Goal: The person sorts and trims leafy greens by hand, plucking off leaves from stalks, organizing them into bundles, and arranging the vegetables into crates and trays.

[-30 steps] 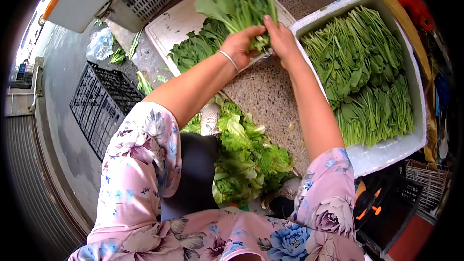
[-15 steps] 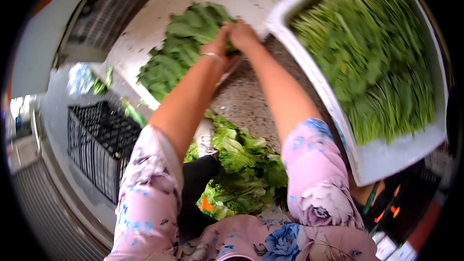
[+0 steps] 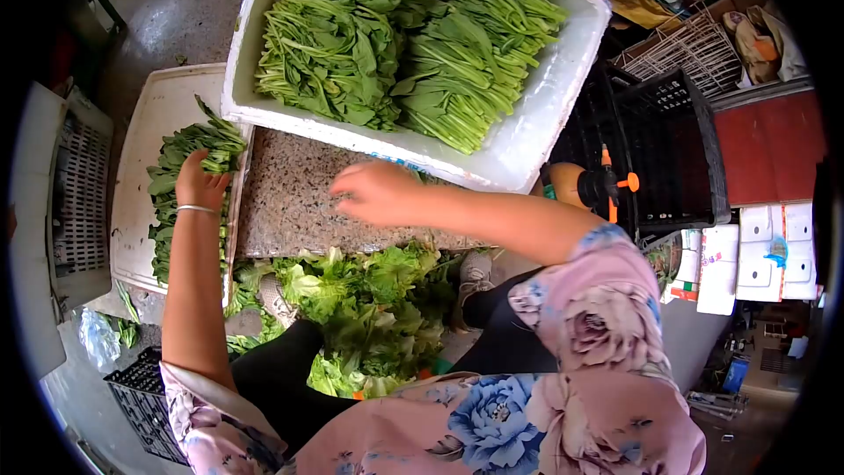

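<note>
My left hand (image 3: 200,183) is closed on some leafy greens (image 3: 167,178) lying on a white foam lid (image 3: 132,145) at the left. Its thumb and fingers are around part of the greens, and the rest spreads below along the lid. Over the speckled stone slab (image 3: 290,185), my right hand (image 3: 374,193) holds nothing; its fingers are loosely bent and apart, slightly blurred. Just beyond it stands a white foam box (image 3: 563,62) with bunches of long-stemmed greens (image 3: 352,44) packed in rows.
Loose lettuce leaves (image 3: 369,299) are heaped between my feet. Black plastic crates stand at the lower left (image 3: 145,396) and at the right (image 3: 673,149). A spray bottle with an orange nozzle (image 3: 607,183) is near the right crate. White cartons (image 3: 774,251) are stacked further right.
My view has swung to the right. My hands, together at the greens before, are now apart: the right has come away over the stone slab, while the left stays at the greens on the lid.
</note>
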`<move>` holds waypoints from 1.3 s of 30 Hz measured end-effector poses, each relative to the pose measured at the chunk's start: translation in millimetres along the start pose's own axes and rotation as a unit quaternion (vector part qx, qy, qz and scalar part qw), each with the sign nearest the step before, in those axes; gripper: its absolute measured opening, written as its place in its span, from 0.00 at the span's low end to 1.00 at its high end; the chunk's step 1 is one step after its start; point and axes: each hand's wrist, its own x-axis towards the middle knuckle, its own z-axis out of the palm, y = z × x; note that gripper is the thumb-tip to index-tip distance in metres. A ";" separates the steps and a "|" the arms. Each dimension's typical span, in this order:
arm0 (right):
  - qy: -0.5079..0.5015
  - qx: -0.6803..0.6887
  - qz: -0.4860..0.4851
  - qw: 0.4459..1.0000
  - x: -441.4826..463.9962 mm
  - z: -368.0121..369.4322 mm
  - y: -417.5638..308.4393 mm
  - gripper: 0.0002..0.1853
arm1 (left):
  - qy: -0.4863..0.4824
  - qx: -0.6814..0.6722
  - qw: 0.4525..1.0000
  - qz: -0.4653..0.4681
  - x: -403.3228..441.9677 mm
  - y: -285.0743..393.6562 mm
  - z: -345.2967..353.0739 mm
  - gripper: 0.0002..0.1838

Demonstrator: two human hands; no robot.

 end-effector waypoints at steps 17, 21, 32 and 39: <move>0.416 -0.220 0.284 0.835 -89.7 -124.9 109.8 0.10 | -0.368 -0.036 0.914 -0.165 -157.6 -172.1 245.1 0.15; 0.352 -0.166 0.202 0.899 -110.8 -101.4 87.6 0.10 | -0.456 -0.032 0.883 -0.112 -150.0 -172.5 249.8 0.16; 0.344 -0.344 0.264 0.833 -58.2 -106.8 156.5 0.08 | -0.298 -0.175 0.918 -0.195 -116.4 -179.9 234.9 0.06; 0.353 -0.221 0.202 0.886 -74.3 -104.0 118.2 0.12 | -0.424 -0.103 0.885 -0.160 -101.3 -192.8 274.4 0.09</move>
